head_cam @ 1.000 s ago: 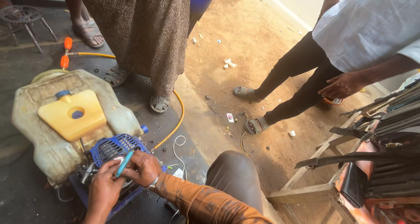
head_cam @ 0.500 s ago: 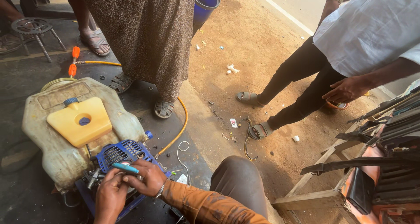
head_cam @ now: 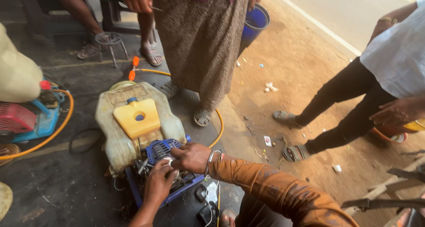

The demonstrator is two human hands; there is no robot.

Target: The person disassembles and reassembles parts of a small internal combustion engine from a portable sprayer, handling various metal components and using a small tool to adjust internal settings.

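Blue ribbed engine cover — right hand and left hand pressing it.

We're seeing a cream plastic tank, matt and grimy, with a smoother yellow plastic cap. We're noting a blue plastic engine cover, ribbed, an orange rubbery hose, and a rough oil-stained concrete floor.
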